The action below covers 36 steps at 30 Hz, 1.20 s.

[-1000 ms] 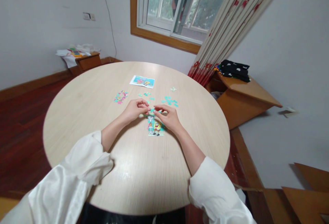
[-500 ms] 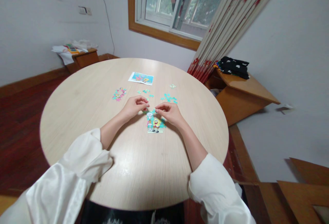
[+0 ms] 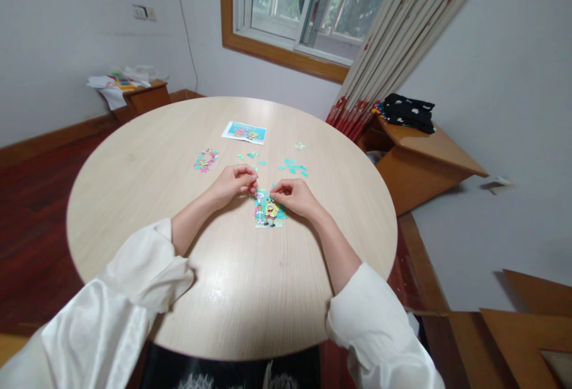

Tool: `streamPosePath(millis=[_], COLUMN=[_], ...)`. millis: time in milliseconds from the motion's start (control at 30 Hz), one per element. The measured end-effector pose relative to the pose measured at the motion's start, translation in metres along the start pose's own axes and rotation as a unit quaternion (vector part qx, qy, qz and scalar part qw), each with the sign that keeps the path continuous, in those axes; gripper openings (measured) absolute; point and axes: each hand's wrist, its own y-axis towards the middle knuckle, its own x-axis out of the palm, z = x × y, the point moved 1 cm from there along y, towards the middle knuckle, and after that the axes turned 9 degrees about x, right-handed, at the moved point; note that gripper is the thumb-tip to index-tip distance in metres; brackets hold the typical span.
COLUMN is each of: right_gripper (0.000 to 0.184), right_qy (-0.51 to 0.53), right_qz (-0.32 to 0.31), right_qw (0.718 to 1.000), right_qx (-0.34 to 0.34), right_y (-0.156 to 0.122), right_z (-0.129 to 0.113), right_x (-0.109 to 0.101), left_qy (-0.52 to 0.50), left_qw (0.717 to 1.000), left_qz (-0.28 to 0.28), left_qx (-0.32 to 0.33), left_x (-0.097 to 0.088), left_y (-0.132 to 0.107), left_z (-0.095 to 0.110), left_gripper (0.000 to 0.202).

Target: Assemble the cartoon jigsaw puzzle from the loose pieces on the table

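A partly joined cartoon jigsaw (image 3: 268, 215) lies on the round wooden table (image 3: 134, 174). My left hand (image 3: 232, 183) hovers at its upper left edge, fingers pinched together on something too small to make out. Just to the right, my right hand (image 3: 295, 196) rests over the jigsaw's upper right part, its fingers also curled in a pinch. The fingertips of both hands nearly meet above the jigsaw's top edge. Loose teal pieces (image 3: 292, 167) are scattered just beyond the hands.
A printed reference picture (image 3: 244, 132) lies farther back on the table, with a pink cluster of pieces (image 3: 205, 159) to the left. A wooden cabinet (image 3: 424, 156) with dark clothing stands right, by the curtain (image 3: 393, 43). A low stand with papers (image 3: 134, 94) stands at back left.
Both hands have drawn slightly nearer to me and lower onto the jigsaw's top edge, fingertips staying close together. The view has tilted a little.
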Motion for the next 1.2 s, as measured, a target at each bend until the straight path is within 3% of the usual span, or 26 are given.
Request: streamPosePath(millis=[267, 767, 1200], right_gripper=[0.009, 0.008, 0.006], right_qy=[-0.03, -0.097, -0.085], right_qz=[0.009, 0.008, -0.003], right_qw=[0.999, 0.995, 0.996], right_qx=[-0.015, -0.017, -0.01], right_y=[0.0025, 0.0013, 0.0022], right_z=[0.0046, 0.0004, 0.0038], right_x=[0.0041, 0.0028, 0.0048], left_qy=[-0.041, -0.038, -0.028], left_qw=[0.997, 0.996, 0.996], left_qz=[-0.053, -0.049, -0.055], left_qx=[-0.045, -0.065, -0.068], left_x=[0.0019, 0.0033, 0.0026], left_y=[-0.0002, -0.0015, -0.002], left_z=[-0.0026, 0.0004, 0.0003], left_gripper=[0.014, 0.006, 0.007])
